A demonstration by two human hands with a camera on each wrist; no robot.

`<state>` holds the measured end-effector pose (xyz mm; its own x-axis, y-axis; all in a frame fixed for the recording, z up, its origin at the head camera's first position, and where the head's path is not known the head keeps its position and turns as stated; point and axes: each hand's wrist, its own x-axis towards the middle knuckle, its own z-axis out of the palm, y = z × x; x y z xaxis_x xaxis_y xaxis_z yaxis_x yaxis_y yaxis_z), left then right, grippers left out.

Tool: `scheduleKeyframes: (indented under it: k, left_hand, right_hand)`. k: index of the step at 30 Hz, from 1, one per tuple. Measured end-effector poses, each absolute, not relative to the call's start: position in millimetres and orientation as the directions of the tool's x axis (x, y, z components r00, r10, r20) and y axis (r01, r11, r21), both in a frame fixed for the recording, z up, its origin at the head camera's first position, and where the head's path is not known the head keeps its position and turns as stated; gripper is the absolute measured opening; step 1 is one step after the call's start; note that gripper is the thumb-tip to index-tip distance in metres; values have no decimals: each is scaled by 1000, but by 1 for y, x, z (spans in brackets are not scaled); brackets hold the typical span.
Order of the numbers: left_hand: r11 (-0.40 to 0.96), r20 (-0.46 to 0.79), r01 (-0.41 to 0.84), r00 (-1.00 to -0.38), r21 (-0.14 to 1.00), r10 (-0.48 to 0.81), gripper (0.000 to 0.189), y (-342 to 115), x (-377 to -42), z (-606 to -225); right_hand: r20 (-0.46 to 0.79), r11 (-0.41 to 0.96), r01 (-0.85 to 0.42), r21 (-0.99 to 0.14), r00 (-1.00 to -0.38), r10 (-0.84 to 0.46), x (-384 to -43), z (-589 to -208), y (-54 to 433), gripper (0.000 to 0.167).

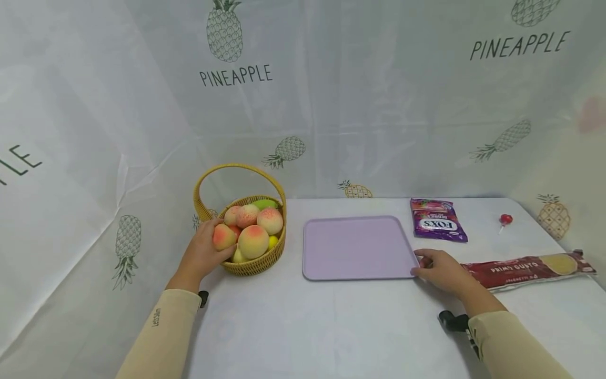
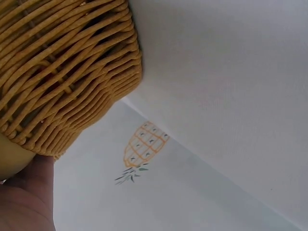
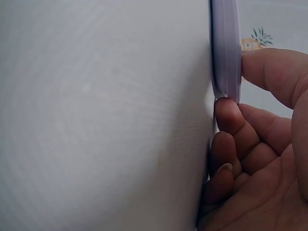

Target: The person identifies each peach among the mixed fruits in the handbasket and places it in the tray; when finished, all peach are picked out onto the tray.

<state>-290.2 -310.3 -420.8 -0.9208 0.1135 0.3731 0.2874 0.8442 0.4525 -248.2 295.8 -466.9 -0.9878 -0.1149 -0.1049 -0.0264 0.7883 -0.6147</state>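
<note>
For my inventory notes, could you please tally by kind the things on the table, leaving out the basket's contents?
Basket: 1
Tray: 1
Purple packet and red packet: 2
Lollipop: 1
Total: 5

A purple bag of Fox's Berries (image 1: pixel 437 220) lay on a white desk (image 1: pixel 369 326), its brand name upside down. To the bag's right rested a red lollipop (image 1: pixel 506 219); in front of the bag and rightward stretched a long, dark-red Primo Gusto packet (image 1: pixel 525 270). Behind the bag rose a pale, pineapple-printed cloth (image 1: pixel 379 95).
</note>
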Motion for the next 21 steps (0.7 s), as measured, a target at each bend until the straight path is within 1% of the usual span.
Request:
scheduleKeyframes:
  k: [12, 21]
  left_hand:
    - [846, 360, 262, -928, 464, 90, 75, -312, -291, -423]
    - [848, 368, 264, -926, 460, 89, 75, -310, -291, -421]
  right_hand:
    - [-112, 783, -17, -621, -988, -110, -246, -464, 292, 66]
    - [-109, 783, -15, -622, -988, -106, -246, -464, 294, 67]
